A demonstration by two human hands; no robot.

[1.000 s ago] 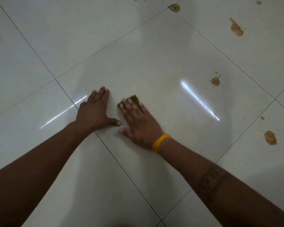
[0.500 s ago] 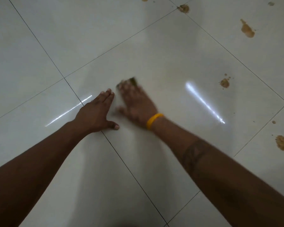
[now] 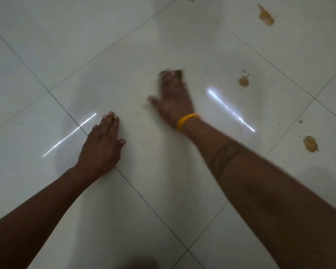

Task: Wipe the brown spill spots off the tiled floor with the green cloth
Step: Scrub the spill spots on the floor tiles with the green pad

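Right hand [image 3: 172, 100] flat on the green cloth [image 3: 177, 73], fingers spread over it and pressing it to the tiled floor [image 3: 124, 55], likely so the whole palm drives the wipe. Motion blur hides the cloth's long axis; only its edge shows at the fingertips, toward twelve o'clock. Left hand [image 3: 102, 146] lies flat, fingers together, apparently bracing. Nearest brown spot [image 3: 243, 81] sits at about three o'clock, others [image 3: 310, 144] beyond.
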